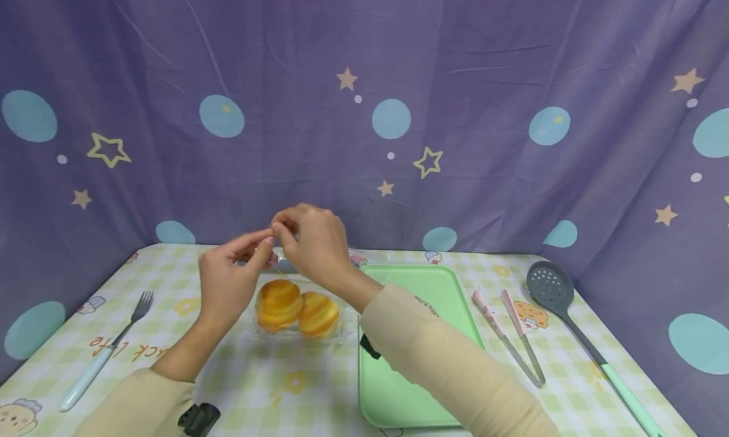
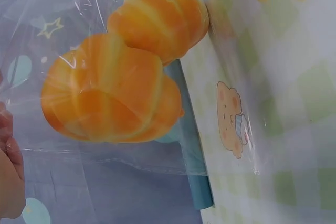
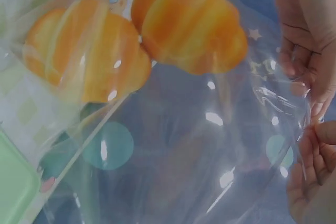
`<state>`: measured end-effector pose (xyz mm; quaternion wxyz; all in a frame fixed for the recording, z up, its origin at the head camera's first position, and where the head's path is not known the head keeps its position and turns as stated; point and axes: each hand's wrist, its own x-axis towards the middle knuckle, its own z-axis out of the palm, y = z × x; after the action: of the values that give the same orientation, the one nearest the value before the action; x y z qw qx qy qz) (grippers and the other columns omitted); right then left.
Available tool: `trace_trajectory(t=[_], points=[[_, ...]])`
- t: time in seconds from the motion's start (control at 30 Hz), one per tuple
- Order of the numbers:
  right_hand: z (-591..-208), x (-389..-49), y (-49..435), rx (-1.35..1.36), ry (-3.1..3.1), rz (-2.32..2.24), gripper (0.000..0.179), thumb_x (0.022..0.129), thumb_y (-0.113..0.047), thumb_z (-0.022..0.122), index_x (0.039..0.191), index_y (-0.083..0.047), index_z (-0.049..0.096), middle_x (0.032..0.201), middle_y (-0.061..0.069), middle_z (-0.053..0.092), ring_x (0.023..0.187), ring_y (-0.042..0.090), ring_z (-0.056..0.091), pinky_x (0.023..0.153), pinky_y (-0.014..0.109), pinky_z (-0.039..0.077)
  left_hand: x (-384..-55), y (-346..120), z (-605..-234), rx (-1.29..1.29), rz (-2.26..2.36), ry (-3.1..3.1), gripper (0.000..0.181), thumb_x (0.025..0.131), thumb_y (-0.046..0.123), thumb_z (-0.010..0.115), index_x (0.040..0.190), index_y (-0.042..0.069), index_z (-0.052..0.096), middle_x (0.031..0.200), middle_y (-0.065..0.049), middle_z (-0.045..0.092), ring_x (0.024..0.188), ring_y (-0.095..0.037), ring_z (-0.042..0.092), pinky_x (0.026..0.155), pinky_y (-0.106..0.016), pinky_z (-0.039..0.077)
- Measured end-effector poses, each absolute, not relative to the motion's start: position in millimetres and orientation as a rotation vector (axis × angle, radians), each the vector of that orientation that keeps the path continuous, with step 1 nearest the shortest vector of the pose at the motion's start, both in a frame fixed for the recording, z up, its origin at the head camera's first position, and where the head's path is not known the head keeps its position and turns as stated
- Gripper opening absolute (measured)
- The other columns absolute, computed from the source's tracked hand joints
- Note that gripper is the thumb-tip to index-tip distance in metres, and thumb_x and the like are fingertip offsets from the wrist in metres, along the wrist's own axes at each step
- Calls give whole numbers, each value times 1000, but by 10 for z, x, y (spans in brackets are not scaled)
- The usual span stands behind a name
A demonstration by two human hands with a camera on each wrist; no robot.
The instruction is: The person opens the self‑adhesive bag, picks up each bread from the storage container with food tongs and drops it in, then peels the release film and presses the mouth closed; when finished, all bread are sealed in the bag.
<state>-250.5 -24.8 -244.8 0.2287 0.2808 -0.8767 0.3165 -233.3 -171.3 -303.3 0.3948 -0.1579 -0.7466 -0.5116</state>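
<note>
Clear bag (image 3: 220,129): left of centre in the head view, its film drawn up toward the fingertips; likely very light, limp and slick, easily creased or torn by a hard tug.
Bread rolls (image 1: 279,305): two, side by side inside the bag, just below the hands; they look soft and light – probably quick to dent, so a broad, gentle hold from below seems best.
Left hand (image 1: 230,276): finger and thumb pinch the film near the frame's centre.
Right hand (image 1: 316,244): pinches the film too, fingertips meeting the other hand's.
Best hold: the gathered film above the rolls, gripped dry and close – slack plastic may slip.
Green tray (image 1: 393,386): right of the bag, partly under the sleeve; small dark marks there, too small to read.
Surface (image 1: 319,399): orange lettering at lower left, partly readable, ending "uck Life"; no brand can be made out.
</note>
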Motion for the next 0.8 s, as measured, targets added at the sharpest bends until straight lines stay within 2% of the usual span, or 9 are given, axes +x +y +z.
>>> trace_trajectory(t=[0.13,0.23,0.37,0.47,0.6,0.8], points=[[-2439,-2516,-248,738,-2451,1067,15,102,-19,65,103,-11,78,94,-2,73,73,7,60,62,17,46,-2330,-1702,-3037,-411,-1518,-1837,13,95,-4,68,104,-10,76,71,-6,72,58,-4,65,58,-17,55],[-2428,-2523,-250,688,-2487,1277,16,103,-18,63,104,-11,77,89,-1,73,65,9,57,56,18,44,-2336,-1694,-3042,-398,-1724,-1769,15,96,-4,67,106,-13,74,75,1,74,61,-6,67,59,-19,57],[-2410,-2524,-243,615,-2534,1490,17,104,-20,62,106,-10,76,85,0,71,59,14,51,52,21,41,-2346,-1690,-3065,-366,-1910,-1692,14,97,-2,67,104,-5,77,76,1,76,62,-8,68,59,-19,57],[-2404,-2526,-229,575,-2520,1645,20,104,-21,62,108,-8,76,92,0,71,69,12,56,60,22,47,-2350,-1687,-3086,-369,-1965,-1661,14,97,-2,66,104,-2,79,72,0,74,60,-9,66,58,-18,55],[-2410,-2540,-193,609,-2464,1737,20,104,-22,62,108,-8,76,101,1,72,85,10,62,72,24,52,-2357,-1677,-3099,-392,-1993,-1630,15,98,-2,65,105,-4,78,69,0,73,58,-10,63,56,-18,52],[-2410,-2565,-113,815,-2450,1525,17,102,-21,65,110,-10,74,100,2,73,84,9,63,70,23,53,-2366,-1659,-3096,-415,-2013,-1572,15,97,-5,65,102,-2,78,70,-1,73,59,-10,66,56,-18,54]])
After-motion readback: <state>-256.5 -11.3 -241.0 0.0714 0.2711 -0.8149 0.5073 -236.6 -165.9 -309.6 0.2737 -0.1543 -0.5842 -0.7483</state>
